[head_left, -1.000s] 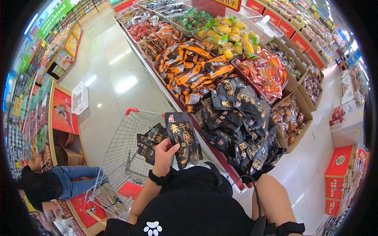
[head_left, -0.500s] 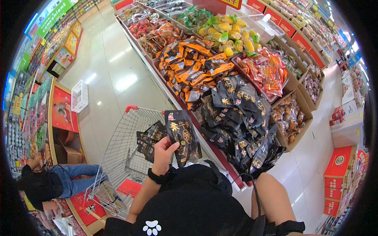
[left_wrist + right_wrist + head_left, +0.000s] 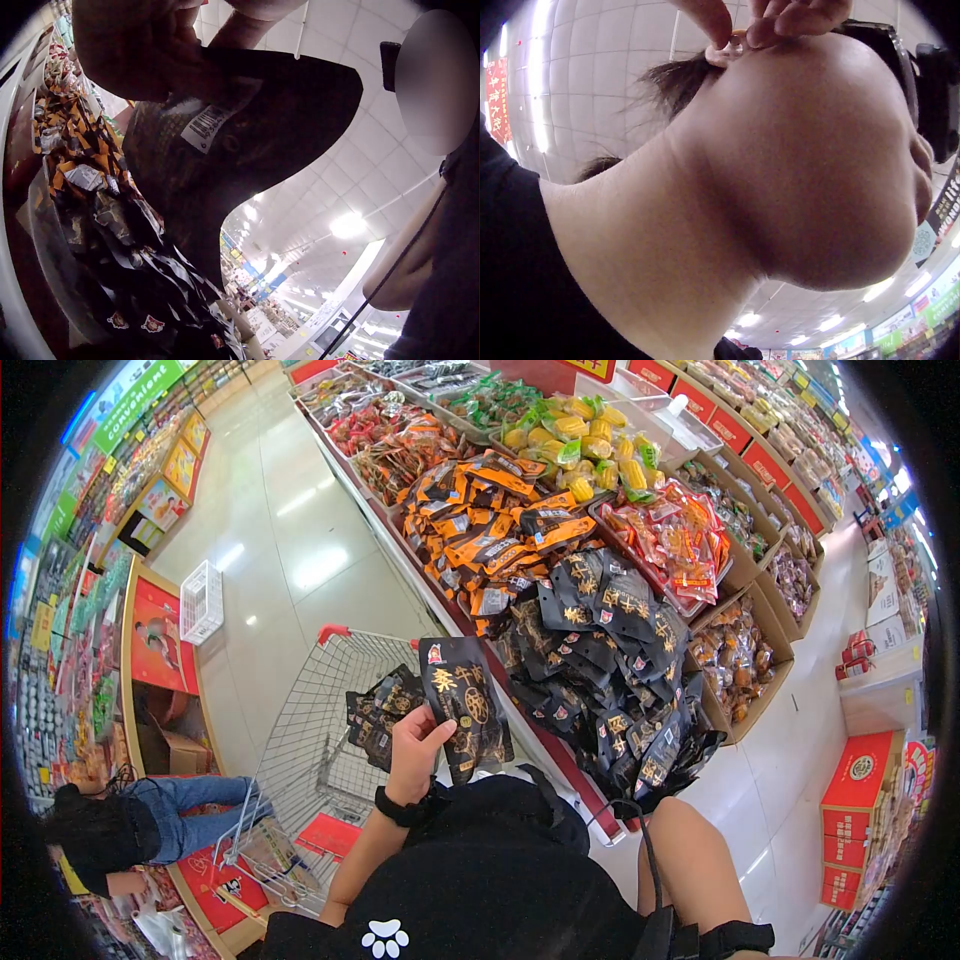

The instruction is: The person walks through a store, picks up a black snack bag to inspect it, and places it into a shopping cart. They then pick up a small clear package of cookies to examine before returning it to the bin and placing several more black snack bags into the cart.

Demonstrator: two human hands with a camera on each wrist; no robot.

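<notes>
My left hand [image 3: 415,745] grips a black snack packet [image 3: 462,705] with gold characters by its lower edge and holds it upright above the shopping cart [image 3: 300,730]. In the left wrist view the hand [image 3: 135,45] pinches the packet's back side [image 3: 247,150], where a barcode label shows. My right hand does not appear in the head view; only its forearm rises at the bottom right. In the right wrist view its fingertips [image 3: 795,19] pinch at my ear [image 3: 731,46] beside my head.
Several black packets [image 3: 380,715] lie in the cart. The display shelf to the right holds a heap of the same black packets [image 3: 610,660] and orange packets [image 3: 480,520] behind it. A person crouches at the left [image 3: 130,825]. A white basket [image 3: 203,605] sits on the aisle floor.
</notes>
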